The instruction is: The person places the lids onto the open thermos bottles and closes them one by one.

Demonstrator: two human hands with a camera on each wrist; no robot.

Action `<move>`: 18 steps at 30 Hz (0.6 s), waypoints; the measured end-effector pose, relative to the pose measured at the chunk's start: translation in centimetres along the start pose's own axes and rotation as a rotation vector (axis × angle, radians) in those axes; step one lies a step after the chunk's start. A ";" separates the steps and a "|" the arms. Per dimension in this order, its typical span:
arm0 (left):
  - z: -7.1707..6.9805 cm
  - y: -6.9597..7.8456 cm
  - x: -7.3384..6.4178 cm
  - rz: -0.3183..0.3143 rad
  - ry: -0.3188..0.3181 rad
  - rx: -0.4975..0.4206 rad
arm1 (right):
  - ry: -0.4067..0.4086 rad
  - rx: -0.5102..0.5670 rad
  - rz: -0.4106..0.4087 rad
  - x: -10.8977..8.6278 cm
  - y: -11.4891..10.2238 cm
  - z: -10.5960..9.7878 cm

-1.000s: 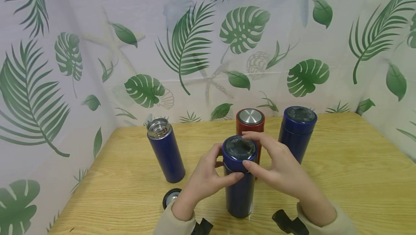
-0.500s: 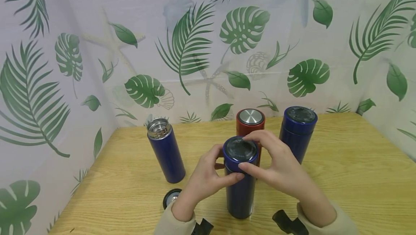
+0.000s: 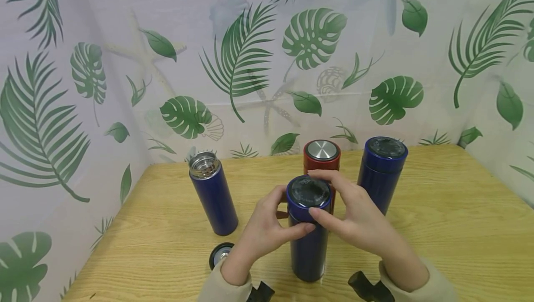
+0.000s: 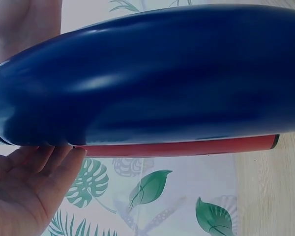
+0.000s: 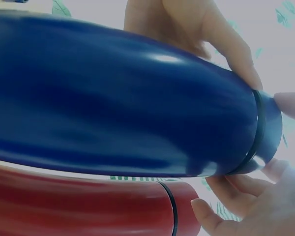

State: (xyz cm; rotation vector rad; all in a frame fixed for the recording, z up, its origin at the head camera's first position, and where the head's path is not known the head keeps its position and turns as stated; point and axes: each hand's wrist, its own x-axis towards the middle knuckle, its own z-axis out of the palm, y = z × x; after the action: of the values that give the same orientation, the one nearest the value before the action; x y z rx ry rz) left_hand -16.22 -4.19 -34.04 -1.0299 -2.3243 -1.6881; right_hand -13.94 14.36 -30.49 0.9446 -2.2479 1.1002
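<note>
A dark blue thermos bottle (image 3: 308,255) stands upright at the front middle of the table. My left hand (image 3: 263,232) grips its upper body, thumb across the front and fingers round the far side. With thumb and fingers, my right hand (image 3: 359,214) pinches the rim of its black-topped blue lid (image 3: 308,193). The lid sits on the bottle. In the left wrist view, the bottle's blue body (image 4: 177,73) fills the upper part. The right wrist view shows a dark ring (image 5: 258,128) at the seam between body and lid.
Behind the held bottle stands a red thermos (image 3: 321,151) with a steel-topped lid. A lidded blue thermos (image 3: 381,179) is at the back right. To the left are a lidless blue thermos (image 3: 214,204) and a loose lid (image 3: 219,251), partly hidden by my left wrist.
My right thumb and fingers shift slightly back and forth round the lid's rim. My left hand and the bottle stay nearly still.
</note>
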 end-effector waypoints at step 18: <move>0.1 -0.1 0.0 0.024 0.018 0.052 | 0.011 0.019 0.023 0.0 0.0 0.3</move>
State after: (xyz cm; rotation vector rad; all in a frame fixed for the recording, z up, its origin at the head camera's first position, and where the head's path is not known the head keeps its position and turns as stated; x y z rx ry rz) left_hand -16.24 -4.16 -34.14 -1.0247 -2.3224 -1.6122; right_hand -14.00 14.13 -30.68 0.9203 -2.2480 1.1359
